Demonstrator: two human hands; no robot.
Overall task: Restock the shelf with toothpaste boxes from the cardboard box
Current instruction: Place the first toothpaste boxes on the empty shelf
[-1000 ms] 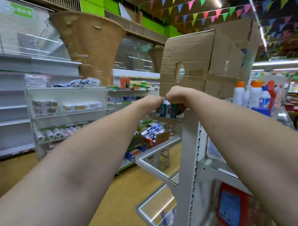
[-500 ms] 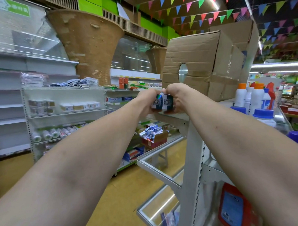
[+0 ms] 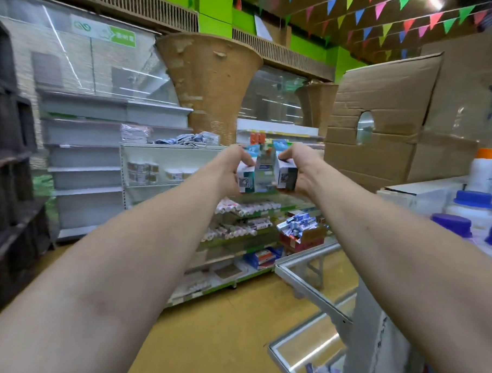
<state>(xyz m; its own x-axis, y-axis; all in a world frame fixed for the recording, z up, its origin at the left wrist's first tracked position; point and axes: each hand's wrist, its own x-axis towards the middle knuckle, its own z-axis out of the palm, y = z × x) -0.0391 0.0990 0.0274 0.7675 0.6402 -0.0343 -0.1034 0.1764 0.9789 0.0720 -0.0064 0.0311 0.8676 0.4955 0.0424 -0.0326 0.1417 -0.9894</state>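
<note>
Two hands were raised left of the cardboard box [image 3: 382,136]. Your left hand [image 3: 231,168] gripped the left toothpaste box [image 3: 246,177], your right hand [image 3: 300,170] the right toothpaste box [image 3: 284,175], fingers curled, boxes apart.

The print on the toothpaste boxes [image 3: 246,182] is showing only as a blur. The left grip [image 3: 231,168] and the right grip [image 3: 299,173] are covering their outer sides, so their number is not showing clearly. The cardboard box [image 3: 381,152] is running past the right edge, its inside hiding from view. The dark shelf [image 3: 7,147] at the left is smearing.
</note>
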